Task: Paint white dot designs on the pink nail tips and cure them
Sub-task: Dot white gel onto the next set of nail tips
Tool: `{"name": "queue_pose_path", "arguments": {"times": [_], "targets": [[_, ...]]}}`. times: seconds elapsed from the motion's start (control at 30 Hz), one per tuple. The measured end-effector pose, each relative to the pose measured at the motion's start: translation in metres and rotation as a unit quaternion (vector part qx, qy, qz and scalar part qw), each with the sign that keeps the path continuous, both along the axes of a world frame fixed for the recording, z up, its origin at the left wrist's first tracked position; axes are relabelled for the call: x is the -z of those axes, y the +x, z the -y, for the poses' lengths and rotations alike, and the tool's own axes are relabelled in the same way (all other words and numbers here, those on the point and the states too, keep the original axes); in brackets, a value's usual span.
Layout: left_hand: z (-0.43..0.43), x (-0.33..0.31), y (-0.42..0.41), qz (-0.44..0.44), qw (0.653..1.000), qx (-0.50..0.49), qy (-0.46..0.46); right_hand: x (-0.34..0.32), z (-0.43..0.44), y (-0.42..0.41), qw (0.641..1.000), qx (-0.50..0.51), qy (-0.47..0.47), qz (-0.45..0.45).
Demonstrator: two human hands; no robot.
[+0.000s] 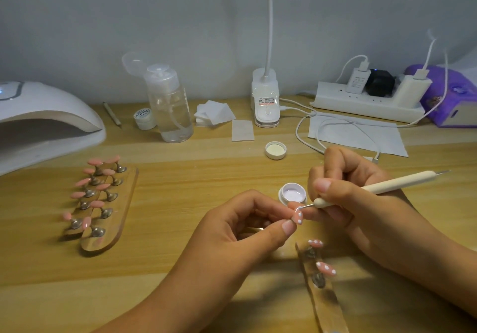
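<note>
Right grip (pixel 358 201) pinches dotting tool (pixel 400 181) above wooden desk (pixel 206 172).

On the table (pixel 180 175) stands a clear bottle (pixel 171 112), a white jar (pixel 144 119) just beside it on the left. White pads (pixel 214 113) lie between the bottle and a lamp base (pixel 265 105). At the right is a power strip (pixel 361 106) with plugs (pixel 357 82), near a purple pack (pixel 451 97).

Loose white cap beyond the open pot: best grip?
Pinch the white cap across its outer wall from straight above, on its left and right sides. It lies flat, open side up, and a wipe sits close behind it.
</note>
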State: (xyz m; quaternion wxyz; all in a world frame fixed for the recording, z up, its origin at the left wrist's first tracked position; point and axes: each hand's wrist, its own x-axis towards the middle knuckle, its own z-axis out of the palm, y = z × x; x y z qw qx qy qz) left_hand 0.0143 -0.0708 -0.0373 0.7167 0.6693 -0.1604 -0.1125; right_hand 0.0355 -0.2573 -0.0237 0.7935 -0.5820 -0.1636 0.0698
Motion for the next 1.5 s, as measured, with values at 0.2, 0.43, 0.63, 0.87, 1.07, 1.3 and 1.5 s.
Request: {"name": "queue_pose_path", "arguments": {"times": [0.2, 0.43, 0.63, 0.87, 1.07, 1.3, 1.5], "targets": [[0.001, -0.002, 0.001, -0.005, 1.000, -0.003, -0.001, 0.000, 0.000, 0.000, 1.000, -0.001, 0.004, -0.007], [0.001, -0.003, 0.001, -0.009, 1.000, -0.001, -0.008, 0.000, 0.000, 0.000, 1.000, 0.002, 0.013, -0.017], [0.000, -0.002, 0.001, -0.010, 1.000, 0.008, -0.011, -0.001, 0.001, 0.003, 0.998, 0.003, 0.048, -0.044], [0.001, -0.006, -0.003, -0.026, 0.998, -0.027, -0.053, -0.006, 0.005, 0.008, 0.996, 0.006, 0.067, -0.051], [0.000, -0.020, -0.030, 0.181, 0.983, -0.027, -0.036, -0.007, 0.011, 0.011, 0.994, 0.052, 0.062, -0.067], [0.001, -0.015, -0.029, 0.283, 0.932, 0.124, 0.190, -0.005, 0.011, 0.010, 0.995, 0.062, 0.048, -0.063], [0.005, -0.006, -0.030, 0.355, 0.887, 0.127, 0.267, -0.005, 0.011, 0.011, 0.995, 0.056, 0.048, -0.065]]}}
